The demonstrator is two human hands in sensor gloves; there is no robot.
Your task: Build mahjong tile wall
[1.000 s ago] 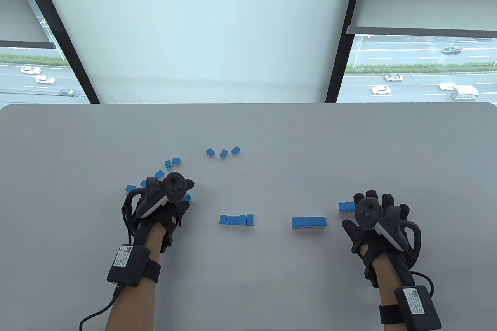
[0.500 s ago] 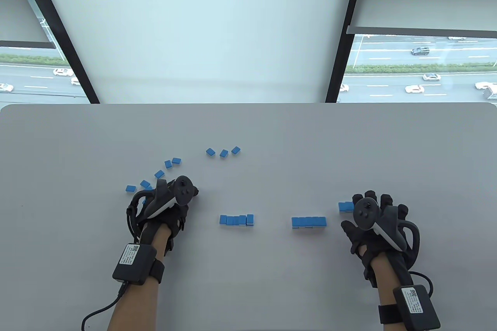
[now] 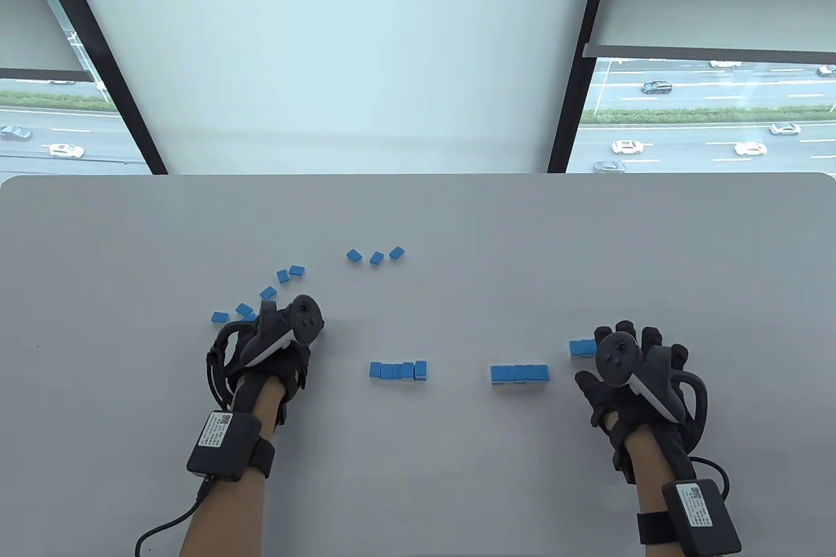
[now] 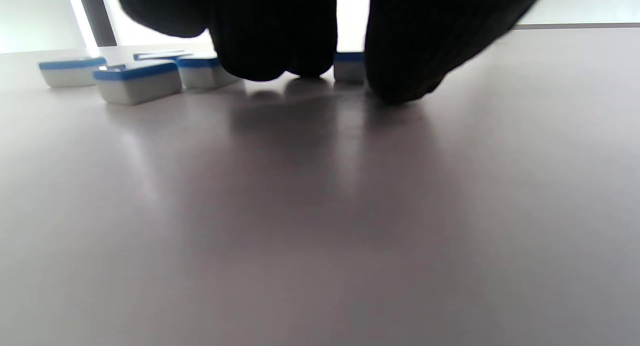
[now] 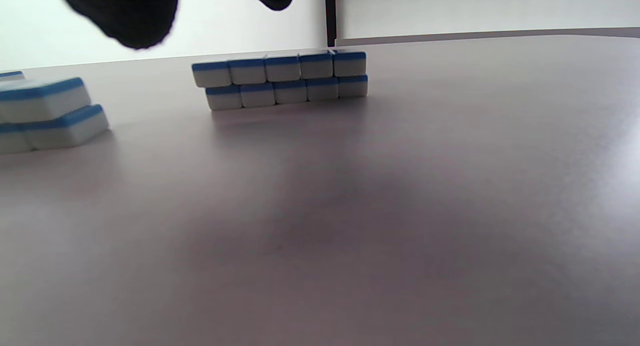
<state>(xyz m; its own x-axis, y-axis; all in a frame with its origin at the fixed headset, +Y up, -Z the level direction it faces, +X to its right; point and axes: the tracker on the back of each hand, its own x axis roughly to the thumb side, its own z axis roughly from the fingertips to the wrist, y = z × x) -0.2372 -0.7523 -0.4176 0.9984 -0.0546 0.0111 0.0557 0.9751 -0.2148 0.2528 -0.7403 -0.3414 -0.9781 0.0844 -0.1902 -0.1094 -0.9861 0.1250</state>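
Blue-backed white mahjong tiles (image 3: 268, 292) lie scattered; left hand (image 3: 274, 338) gathering, fingertips down beside one tile, grip unclear. Right hand (image 3: 630, 364) spread, empty. Next: slide tile to two-tier wall segment (image 3: 398, 370).

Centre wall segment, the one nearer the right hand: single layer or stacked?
Stacked. The right wrist view shows the wall segment as two layers of five tiles, top layer shifted slightly left.
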